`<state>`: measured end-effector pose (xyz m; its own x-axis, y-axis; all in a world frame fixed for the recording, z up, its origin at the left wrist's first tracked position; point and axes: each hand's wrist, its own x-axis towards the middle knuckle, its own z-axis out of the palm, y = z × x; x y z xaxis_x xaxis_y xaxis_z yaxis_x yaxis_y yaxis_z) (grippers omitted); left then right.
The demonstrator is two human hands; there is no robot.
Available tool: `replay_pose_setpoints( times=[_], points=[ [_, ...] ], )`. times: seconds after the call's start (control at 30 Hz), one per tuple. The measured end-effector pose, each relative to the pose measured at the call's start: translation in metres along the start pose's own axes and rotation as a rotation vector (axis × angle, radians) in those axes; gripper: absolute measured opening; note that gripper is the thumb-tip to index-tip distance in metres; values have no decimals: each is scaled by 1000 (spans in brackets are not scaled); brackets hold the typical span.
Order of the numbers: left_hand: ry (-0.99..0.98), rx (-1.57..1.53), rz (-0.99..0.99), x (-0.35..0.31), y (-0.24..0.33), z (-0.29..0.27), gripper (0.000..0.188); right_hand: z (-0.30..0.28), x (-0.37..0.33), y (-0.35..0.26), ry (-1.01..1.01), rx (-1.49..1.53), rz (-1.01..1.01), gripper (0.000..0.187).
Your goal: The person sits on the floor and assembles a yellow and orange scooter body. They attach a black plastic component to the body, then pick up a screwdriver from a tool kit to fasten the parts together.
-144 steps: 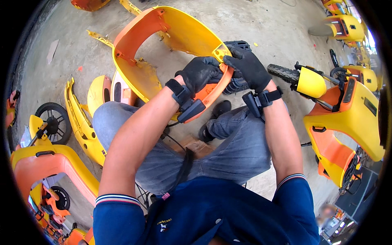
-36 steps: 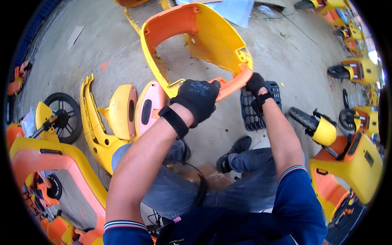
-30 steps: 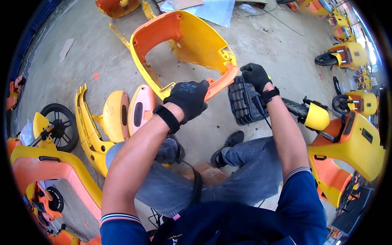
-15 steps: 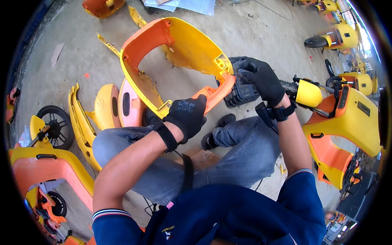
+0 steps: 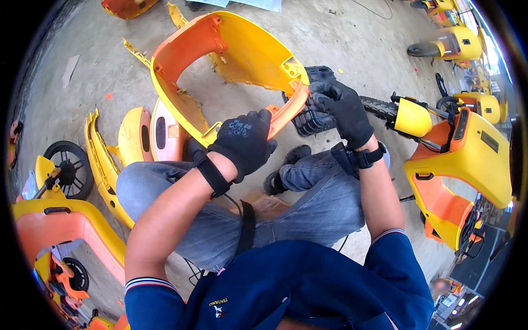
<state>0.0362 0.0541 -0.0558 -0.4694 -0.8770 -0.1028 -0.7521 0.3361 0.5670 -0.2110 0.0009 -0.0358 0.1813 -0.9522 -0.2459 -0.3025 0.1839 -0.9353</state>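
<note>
A large yellow scooter body panel (image 5: 253, 52) with an orange inside stands tilted before me, its open frame facing up. On its near edge my left hand (image 5: 242, 142), in a black glove, is closed round the orange rim. My right hand (image 5: 345, 114), also gloved in black, is just right of the panel's right corner. Its fingers are bent together in a pinch, and what is between them, if anything, is hidden. Behind that hand lies a black plastic crate (image 5: 313, 122), partly covered by the panel and the glove.
Loose yellow panels (image 5: 104, 159) and a pink-and-yellow panel (image 5: 165, 132) lie left of my knee. A yellow-orange scooter (image 5: 456, 157) stands close on the right, its black tyre (image 5: 379, 109) pointing toward my right hand. A spoked wheel (image 5: 67, 170) is at far left.
The panel and my left hand have shifted slightly left and up in view. My right hand has moved left and a little down, its fingers more closed together.
</note>
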Motion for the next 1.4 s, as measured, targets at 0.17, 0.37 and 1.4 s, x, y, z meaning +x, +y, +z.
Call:
replay_pose_setpoints(
  times=[0.17,0.37,1.4],
  points=[
    [27,53,39,6,9,-11,56,-4,4,11,13,-30,-96,25],
    [40,68,78,14,6,-20,53,-3,10,14,2,61,-111,24],
    [129,-349,46,73,-45,-80,16,44,17,-31,13,-277,-379,25]
  ],
)
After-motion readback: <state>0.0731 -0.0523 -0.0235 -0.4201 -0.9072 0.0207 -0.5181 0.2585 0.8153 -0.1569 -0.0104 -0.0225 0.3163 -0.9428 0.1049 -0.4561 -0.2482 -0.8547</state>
